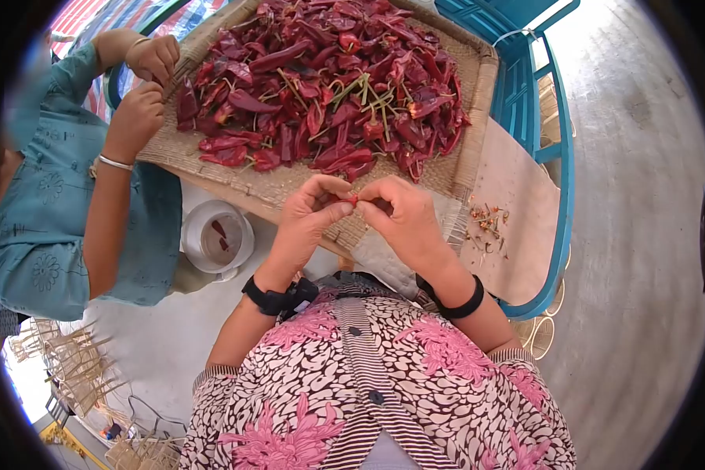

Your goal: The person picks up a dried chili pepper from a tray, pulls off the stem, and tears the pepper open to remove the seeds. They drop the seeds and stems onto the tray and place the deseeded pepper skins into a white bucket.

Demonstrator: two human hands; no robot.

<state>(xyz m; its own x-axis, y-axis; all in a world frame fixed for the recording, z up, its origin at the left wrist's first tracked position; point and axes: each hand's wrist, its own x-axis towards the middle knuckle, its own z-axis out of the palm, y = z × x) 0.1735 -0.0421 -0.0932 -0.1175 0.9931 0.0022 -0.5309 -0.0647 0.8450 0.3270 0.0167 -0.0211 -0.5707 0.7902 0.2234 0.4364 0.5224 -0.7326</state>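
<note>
Between my two hands is a small red chili pepper (353, 200), mostly covered by fingertips. My left hand (309, 219) pinches its left part between thumb and fingers. At the other end my right hand (403, 215) is closed in a pinch too, thumb and forefinger meeting at the pepper's tip or stem; which end it is cannot be made out. Both hands hover over the near edge of a woven tray (235, 178). A big heap of dark red dried chilies (313, 86), some with pale stems, fills the tray beyond them.
A small pile of stems (487, 227) lies on a board (509, 168) to the right, inside a teal frame (552, 204). At left, a metal pot (247, 235) holds a few chili pieces. A co-worker in a teal shirt (47, 211) works at the tray's left edge. Wicker baskets (74, 368) stand lower left.
</note>
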